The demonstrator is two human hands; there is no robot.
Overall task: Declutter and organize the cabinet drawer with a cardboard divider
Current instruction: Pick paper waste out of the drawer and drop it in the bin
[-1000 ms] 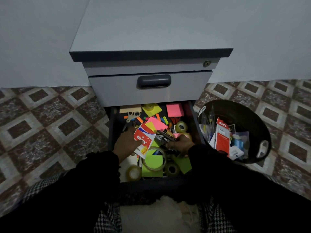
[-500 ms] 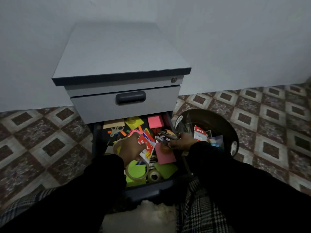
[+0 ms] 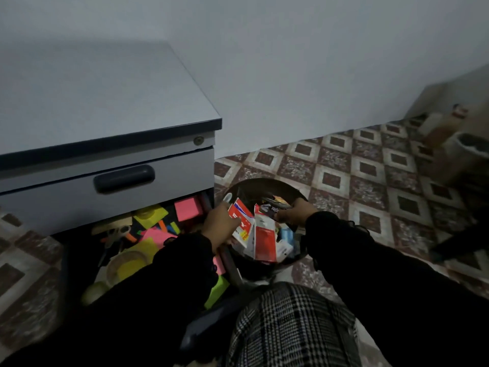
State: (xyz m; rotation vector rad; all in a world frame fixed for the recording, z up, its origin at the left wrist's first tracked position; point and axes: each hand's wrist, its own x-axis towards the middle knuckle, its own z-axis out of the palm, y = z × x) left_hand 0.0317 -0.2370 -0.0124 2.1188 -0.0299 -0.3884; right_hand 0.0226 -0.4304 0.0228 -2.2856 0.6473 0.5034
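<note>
we are in the clear-out step: both hands sit over the bin, which stands just right of the open drawer. our left hand grips a red-and-white packet, fingers curled round it. our right hand pinches a dark staple box above the rim. next we judge both should be let go into the bin, then we reach back to the drawer. counted: one bin, one drawer open, one closed above it; two pink note pads in plain sight, at least two tape rolls, one pair of scissors. no cardboard divider shows.
</note>
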